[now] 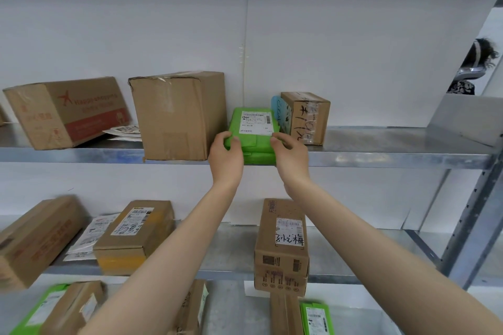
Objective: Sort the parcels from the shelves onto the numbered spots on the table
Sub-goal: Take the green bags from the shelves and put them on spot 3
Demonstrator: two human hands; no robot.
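Both hands are up at the upper grey metal shelf [381,149], holding the green plastic mailer parcel [254,122], which has a white printed label on top. The left hand [226,155] grips the parcel's near left corner, thumb on top and fingers curled round the edge. The right hand [290,155] grips the near right corner the same way. The parcel lies flat on the shelf between the two hands and stretches away beyond them towards the white back wall. A second green layer shows under it at the shelf's front edge; whether that is a separate packet cannot be told.

Just left of the left hand stands a large plain brown cardboard box [177,117], close against the parcel's side. Further left of it, a tilted brown cardboard box with red print [68,111] rests on the same shelf. Just beyond and right of the right hand sits a small brown cardboard box with black handwriting [307,117], with a thin light-blue packet [279,111] upright between it and the green parcel.

On the shelf below the hands, a long brown cardboard box with a white handwritten label [281,239] lies between the two forearms. To the left of the left forearm is a brown cardboard box with yellow tape [136,231].
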